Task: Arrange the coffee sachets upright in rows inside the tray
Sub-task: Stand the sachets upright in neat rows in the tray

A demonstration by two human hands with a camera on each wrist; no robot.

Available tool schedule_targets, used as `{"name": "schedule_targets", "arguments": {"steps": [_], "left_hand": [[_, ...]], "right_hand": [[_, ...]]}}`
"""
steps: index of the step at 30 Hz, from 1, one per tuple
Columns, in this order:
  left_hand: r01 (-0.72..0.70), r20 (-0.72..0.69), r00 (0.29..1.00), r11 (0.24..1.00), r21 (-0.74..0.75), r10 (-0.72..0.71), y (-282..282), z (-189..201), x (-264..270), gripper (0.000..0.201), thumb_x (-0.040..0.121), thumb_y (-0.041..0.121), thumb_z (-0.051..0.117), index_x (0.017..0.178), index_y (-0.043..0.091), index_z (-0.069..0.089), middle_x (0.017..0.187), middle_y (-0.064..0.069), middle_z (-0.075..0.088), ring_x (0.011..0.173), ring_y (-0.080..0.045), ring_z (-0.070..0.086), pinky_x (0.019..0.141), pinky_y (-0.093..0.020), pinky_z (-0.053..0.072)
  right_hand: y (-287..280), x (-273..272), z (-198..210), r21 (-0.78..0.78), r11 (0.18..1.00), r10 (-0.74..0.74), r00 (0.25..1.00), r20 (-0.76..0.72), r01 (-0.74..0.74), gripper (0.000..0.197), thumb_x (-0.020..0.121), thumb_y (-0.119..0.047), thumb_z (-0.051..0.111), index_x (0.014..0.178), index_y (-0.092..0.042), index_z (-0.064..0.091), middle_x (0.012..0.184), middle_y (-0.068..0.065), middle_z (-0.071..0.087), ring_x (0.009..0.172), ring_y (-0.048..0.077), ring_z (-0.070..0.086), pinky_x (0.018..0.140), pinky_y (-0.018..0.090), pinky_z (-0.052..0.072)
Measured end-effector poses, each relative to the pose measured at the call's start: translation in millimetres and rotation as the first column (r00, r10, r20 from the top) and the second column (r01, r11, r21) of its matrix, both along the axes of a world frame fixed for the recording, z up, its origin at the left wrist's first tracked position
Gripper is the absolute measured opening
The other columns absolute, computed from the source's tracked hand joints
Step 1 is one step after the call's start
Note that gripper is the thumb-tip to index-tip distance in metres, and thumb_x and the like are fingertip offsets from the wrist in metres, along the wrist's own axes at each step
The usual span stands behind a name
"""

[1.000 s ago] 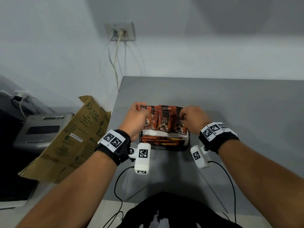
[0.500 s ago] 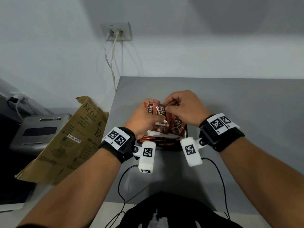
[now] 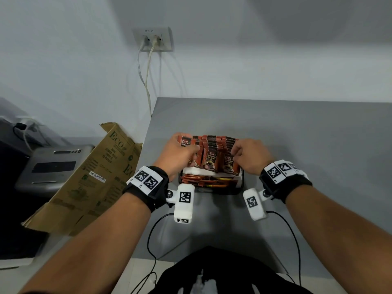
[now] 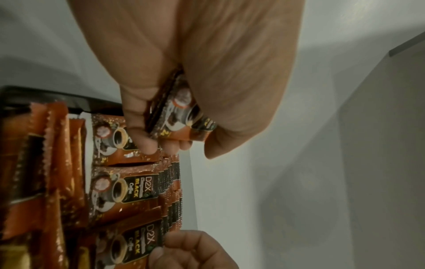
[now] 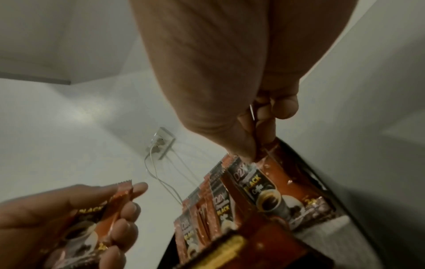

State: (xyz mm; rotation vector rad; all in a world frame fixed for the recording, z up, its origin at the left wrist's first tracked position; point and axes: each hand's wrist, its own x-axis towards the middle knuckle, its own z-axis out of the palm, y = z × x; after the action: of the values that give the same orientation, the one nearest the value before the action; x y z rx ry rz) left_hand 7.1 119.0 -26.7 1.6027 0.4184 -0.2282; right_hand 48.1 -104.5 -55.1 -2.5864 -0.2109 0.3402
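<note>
A black tray [image 3: 242, 183] on the grey table holds rows of brown-orange coffee sachets [image 3: 212, 160] standing upright, with slim stick sachets [image 3: 203, 180] lying in its near compartment. My left hand [image 3: 180, 151] grips a small bundle of sachets [image 4: 181, 116] over the tray's left end. My right hand [image 3: 246, 154] pinches the top edge of an upright sachet [image 5: 269, 182] in the right-hand row. The same bundle [image 5: 92, 218] shows in the right wrist view, fingers curled round it.
A folded cardboard box [image 3: 89, 183] leans off the table's left edge beside a grey machine [image 3: 53, 166]. Two cables hang from a wall socket [image 3: 152, 40]. The grey table [image 3: 297, 145] stretches behind and right of the tray.
Half a second ago my right hand met the left hand over the bundle. It has since moved right and down onto the right-hand row. The left hand keeps its bundle.
</note>
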Motion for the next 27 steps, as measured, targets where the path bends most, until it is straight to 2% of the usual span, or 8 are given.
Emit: {"name": "schedule_targets", "arguments": {"steps": [4, 9, 11, 13, 18, 22, 25, 27], "left_hand": [[0.024, 0.006, 1.000, 1.000, 0.005, -0.024, -3.2, 3.2, -1.1, 0.031, 0.089, -0.002, 0.059, 0.118, 0.009, 0.054, 0.084, -0.009, 0.063, 0.061, -0.012, 0.060, 0.061, -0.032, 0.054], [0.042, 0.011, 0.999, 0.999, -0.006, -0.042, -5.6, 7.3, -2.9, 0.028, 0.089, -0.007, 0.054, 0.113, 0.008, 0.054, 0.080, -0.009, 0.059, 0.059, -0.013, 0.057, 0.058, -0.031, 0.052], [0.056, 0.020, 0.998, 0.998, -0.010, -0.055, -6.6, 8.1, -3.7, 0.023, 0.089, -0.009, 0.053, 0.102, 0.011, 0.056, 0.080, -0.013, 0.056, 0.059, -0.015, 0.055, 0.058, -0.032, 0.050], [0.069, 0.023, 0.997, 0.997, -0.019, -0.069, -6.9, 7.5, -4.5, 0.024, 0.088, -0.009, 0.052, 0.095, 0.013, 0.057, 0.081, -0.015, 0.056, 0.060, -0.016, 0.054, 0.059, -0.033, 0.049], [0.066, -0.019, 0.998, 0.995, -0.071, -0.068, -5.0, 6.8, -5.5, 0.031, 0.087, -0.008, 0.047, 0.103, 0.016, 0.057, 0.083, -0.011, 0.061, 0.074, -0.020, 0.061, 0.071, -0.037, 0.056], [0.145, 0.033, 0.989, 0.983, -0.114, -0.143, -7.7, 8.4, -7.8, 0.033, 0.087, -0.013, 0.057, 0.115, 0.006, 0.057, 0.091, -0.018, 0.068, 0.080, -0.026, 0.070, 0.072, -0.041, 0.061], [0.179, 0.098, 0.982, 0.971, -0.161, -0.164, -17.2, 10.0, -8.6, 0.038, 0.086, -0.013, 0.064, 0.120, 0.002, 0.053, 0.095, -0.020, 0.067, 0.082, -0.031, 0.070, 0.078, -0.052, 0.060], [0.195, 0.139, 0.975, 0.964, -0.180, -0.171, -21.6, 11.9, -7.4, 0.038, 0.085, -0.015, 0.064, 0.117, 0.002, 0.053, 0.096, -0.021, 0.065, 0.083, -0.033, 0.068, 0.074, -0.050, 0.060]], "right_hand": [[-1.2, -3.0, -3.3, -0.031, 1.000, -0.003, 1.000, 0.015, 0.004, 0.023, 0.087, -0.007, 0.063, 0.082, -0.030, 0.064, 0.085, -0.003, 0.072, 0.076, 0.015, 0.066, 0.070, 0.022, 0.047], [-3.4, -3.6, -4.0, -0.042, 0.999, 0.026, 0.998, 0.062, -0.023, 0.018, 0.087, -0.007, 0.062, 0.090, -0.021, 0.074, 0.095, 0.001, 0.069, 0.086, 0.021, 0.064, 0.082, 0.030, 0.053], [-3.2, -4.3, -5.5, -0.045, 0.998, 0.040, 0.996, 0.079, -0.036, 0.017, 0.088, -0.006, 0.063, 0.093, -0.017, 0.074, 0.097, 0.002, 0.067, 0.088, 0.021, 0.063, 0.082, 0.030, 0.052], [-2.6, -4.8, -7.2, -0.053, 0.998, 0.045, 0.994, 0.102, -0.039, 0.016, 0.088, -0.006, 0.063, 0.094, -0.016, 0.074, 0.098, 0.003, 0.068, 0.088, 0.021, 0.063, 0.082, 0.031, 0.053], [-5.3, -5.9, -3.8, -0.050, 0.998, 0.033, 0.990, 0.135, -0.026, 0.012, 0.089, -0.009, 0.065, 0.096, -0.013, 0.074, 0.099, 0.006, 0.068, 0.091, 0.023, 0.063, 0.082, 0.032, 0.052], [1.5, -7.6, 24.8, 0.134, 0.991, -0.053, 0.978, 0.203, 0.026, 0.005, 0.086, -0.021, 0.071, 0.088, -0.025, 0.071, 0.085, -0.008, 0.066, 0.079, 0.006, 0.062, 0.073, 0.021, 0.049], [20.8, -11.0, 58.1, 0.335, 0.940, 0.033, 0.993, 0.117, -0.070, 0.014, 0.087, -0.029, 0.071, 0.102, -0.029, 0.072, 0.090, -0.016, 0.069, 0.083, -0.005, 0.064, 0.075, 0.008, 0.046], [31.2, -9.9, 69.6, 0.392, 0.912, 0.103, 0.992, 0.068, -0.122, 0.018, 0.087, -0.025, 0.073, 0.104, -0.028, 0.074, 0.092, -0.014, 0.072, 0.085, -0.003, 0.067, 0.079, 0.011, 0.050]]}}
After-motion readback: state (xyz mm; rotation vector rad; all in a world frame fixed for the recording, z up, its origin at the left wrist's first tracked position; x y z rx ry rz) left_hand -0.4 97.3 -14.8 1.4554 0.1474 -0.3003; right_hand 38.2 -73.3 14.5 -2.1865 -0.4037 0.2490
